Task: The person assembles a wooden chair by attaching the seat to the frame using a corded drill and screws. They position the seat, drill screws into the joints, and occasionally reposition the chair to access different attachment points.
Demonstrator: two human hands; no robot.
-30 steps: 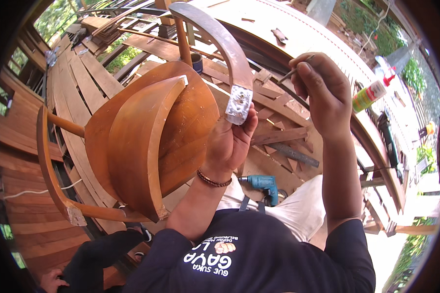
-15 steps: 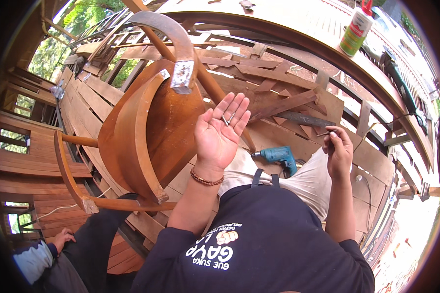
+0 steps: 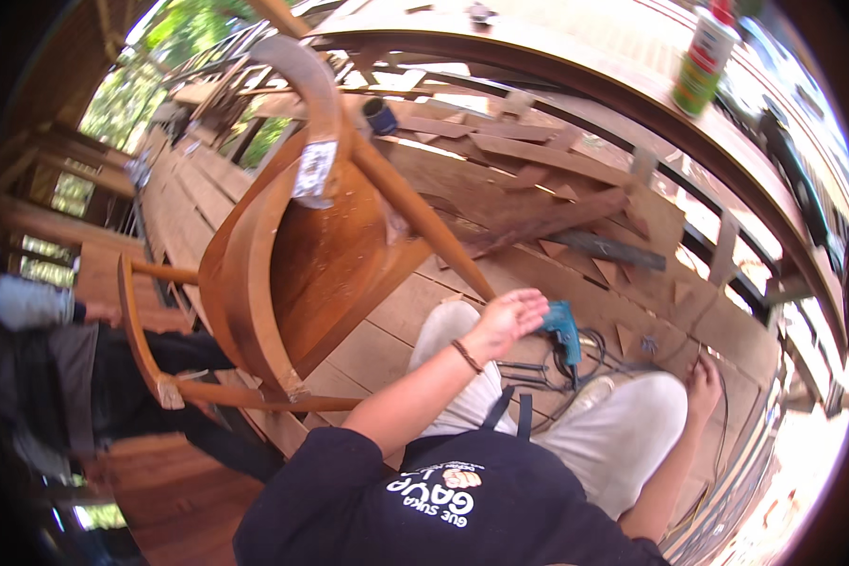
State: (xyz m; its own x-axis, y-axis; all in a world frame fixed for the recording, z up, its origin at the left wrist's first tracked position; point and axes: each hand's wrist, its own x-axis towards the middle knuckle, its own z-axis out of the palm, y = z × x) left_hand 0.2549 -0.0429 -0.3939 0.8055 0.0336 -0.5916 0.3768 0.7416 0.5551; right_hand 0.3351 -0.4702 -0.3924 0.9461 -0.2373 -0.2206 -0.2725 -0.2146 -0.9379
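Observation:
My left hand (image 3: 509, 316), palm up and slightly cupped, is in front of the teal power drill (image 3: 563, 330). Its fingers are stretched and close together; blur hides whether anything lies in the palm. Over by my right knee, my right hand (image 3: 704, 387) is closed in a pinch, a thin dark metal pin (image 3: 699, 352) poking up from the fingertips. A wooden chair (image 3: 325, 274) lies tipped over on the left, its curved backrest and seat towards me. A pale worn patch (image 3: 314, 172) marks its curved arm. Neither hand touches the chair.
Wood offcuts (image 3: 547, 179) are heaped on the plank deck beyond the drill. A glue bottle (image 3: 705, 66) stands on the bench (image 3: 575, 71) at the far side. A dark blue cup (image 3: 379, 115) is behind the chair. Another person in dark trousers (image 3: 160, 377) is at the left.
My left hand has turned and swung right and down; the small metal pieces on its palm no longer show. My right hand has dropped outward beside my knee. The other person has shifted.

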